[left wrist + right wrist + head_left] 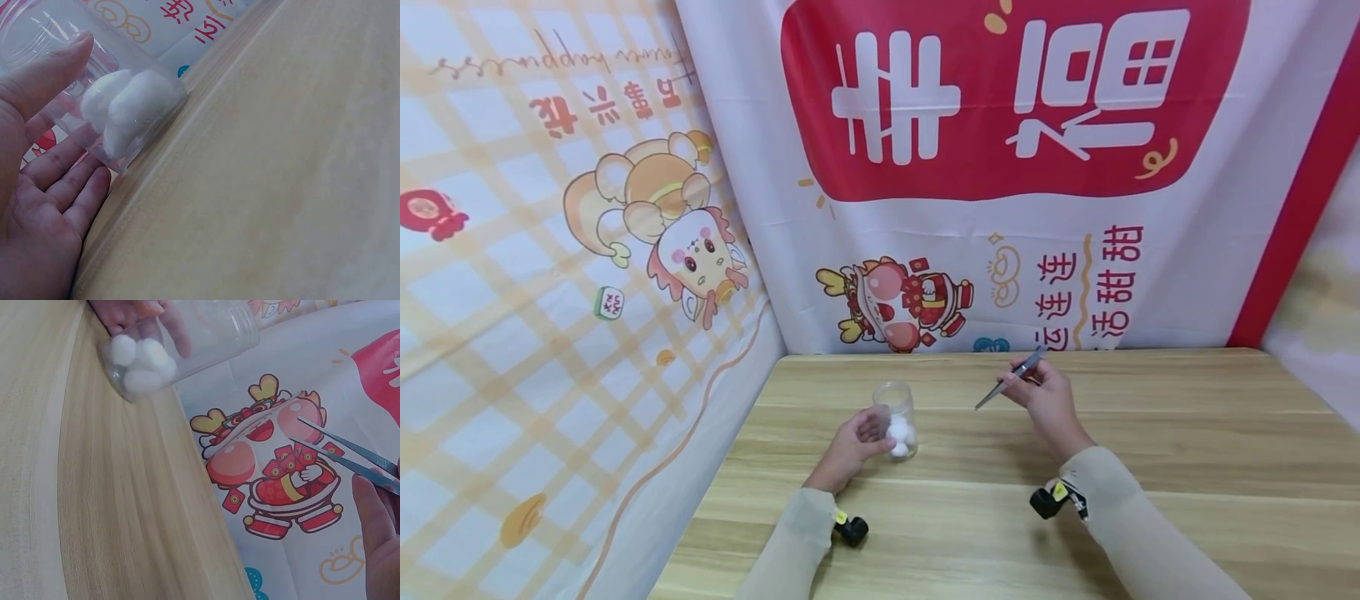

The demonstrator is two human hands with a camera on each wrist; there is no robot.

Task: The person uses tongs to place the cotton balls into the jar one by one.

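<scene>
A clear, lidless jar point(895, 397) stands on the wooden table with several white cotton balls point(900, 435) in its lower part. My left hand point(848, 448) holds the jar from its left side. In the left wrist view the thumb point(59, 72) lies along the jar's near wall and other fingers reach behind it. To the right of the jar, my right hand point(1047, 404) pinches metal tweezers point(1006, 386) above the table. The right wrist view shows the tweezers' tips apart with nothing between them, pointing toward the jar's side.
The wooden table point(1187, 433) reaches back to a white cloth point(1000, 225) with red printing. A checked cloth wall point(625, 350) runs along the left side. Small black cameras point(852, 530) sit on both wrists.
</scene>
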